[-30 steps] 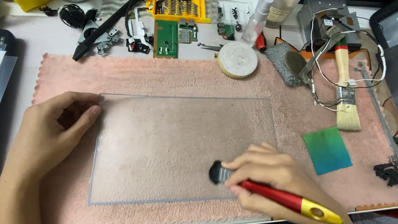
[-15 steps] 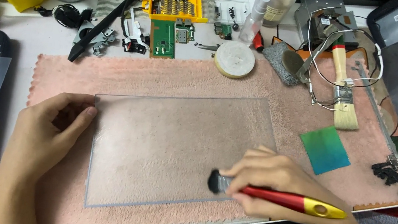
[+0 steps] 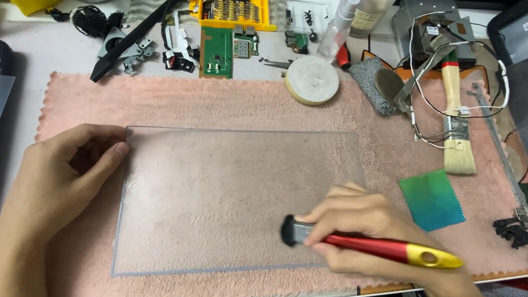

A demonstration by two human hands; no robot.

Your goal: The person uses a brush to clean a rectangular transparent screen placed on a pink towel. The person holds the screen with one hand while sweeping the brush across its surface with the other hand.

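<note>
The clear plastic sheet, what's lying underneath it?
Under the clear plastic sheet lies the pink towel, its nap showing through the whole panel. Nothing else shows beneath. The right hand with its red-handled brush covers the lower right corner, so that part is hidden.

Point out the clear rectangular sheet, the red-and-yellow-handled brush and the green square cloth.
clear rectangular sheet point(image 3: 218, 196), head view, bare middle.
red-and-yellow-handled brush point(image 3: 392, 250), head view, handle.
green square cloth point(image 3: 433, 199), head view, centre.

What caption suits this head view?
Left hand steadies clear panel on pink cloth; right hand brushes it.
</note>
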